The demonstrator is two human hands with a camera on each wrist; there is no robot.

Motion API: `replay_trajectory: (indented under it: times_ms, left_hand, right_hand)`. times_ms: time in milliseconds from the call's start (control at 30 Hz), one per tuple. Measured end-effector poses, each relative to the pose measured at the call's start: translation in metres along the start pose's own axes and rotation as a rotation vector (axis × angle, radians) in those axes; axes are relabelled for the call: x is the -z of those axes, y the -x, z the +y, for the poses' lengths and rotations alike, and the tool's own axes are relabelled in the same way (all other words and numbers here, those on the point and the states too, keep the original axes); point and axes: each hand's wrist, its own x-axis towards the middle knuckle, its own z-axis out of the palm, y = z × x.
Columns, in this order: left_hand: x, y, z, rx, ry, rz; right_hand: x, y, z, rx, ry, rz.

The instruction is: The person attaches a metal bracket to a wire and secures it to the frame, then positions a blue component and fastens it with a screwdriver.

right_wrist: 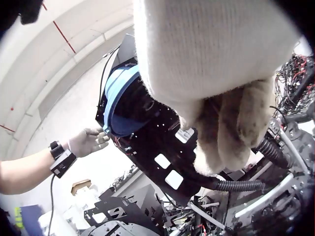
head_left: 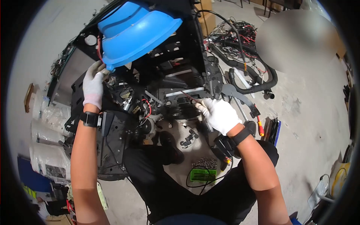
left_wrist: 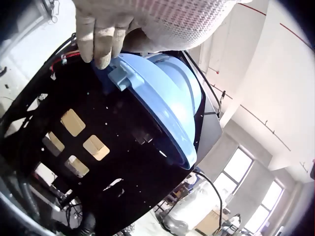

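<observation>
A big blue plastic dome point(head_left: 137, 32) is mounted on an upright black metal panel point(head_left: 180, 41) of a stripped machine chassis. My gloved left hand point(head_left: 93, 84) grips a tab at the dome's lower rim point(left_wrist: 115, 76), fingers point(left_wrist: 96, 46) curled over it. The right wrist view shows the same dome point(right_wrist: 120, 98) and left hand point(right_wrist: 88, 140) from below. My gloved right hand point(head_left: 217, 112) is low at the chassis middle and pinches a thin reddish tool shaft point(head_left: 189, 97) that points into the black frame. Its fingers point(right_wrist: 231, 132) are curled; the shaft is hidden in that view.
I sit on a concrete floor with my legs under the chassis. A green box point(head_left: 203, 174) and loose screws point(head_left: 204, 163) lie between my knees. A red-handled screwdriver point(head_left: 259, 127), a corrugated hose point(head_left: 255, 88) and a wire bundle point(head_left: 240, 33) lie right. Plastic-wrapped rolls point(head_left: 48, 157) lie left.
</observation>
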Motion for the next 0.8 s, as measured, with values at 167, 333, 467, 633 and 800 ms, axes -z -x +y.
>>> replay_trajectory:
  times_ms: [167,333,467,633,800]
  left_hand:
    - [0.004,0.002,0.001,-0.218,-0.535,-0.119]
    - [-0.001,0.012,0.006,-0.488,-0.974,-0.048]
    - [-0.007,0.01,0.001,-0.223,-0.732,-0.08]
    - [-0.013,0.01,0.006,-0.012,-0.377,-0.073]
    - [-0.006,0.013,-0.01,0.18,0.35,-0.134]
  right_hand:
    - [-0.004,-0.001,-0.003,0.005,0.035,0.041]
    - [-0.013,0.0,0.005,0.019,0.016,0.078]
    - [-0.014,0.001,0.006,-0.039,-0.07,-0.002]
    - [-0.024,0.0,0.01,-0.013,-0.01,0.022]
    - [-0.021,-0.005,0.006,-0.007,0.004,0.028]
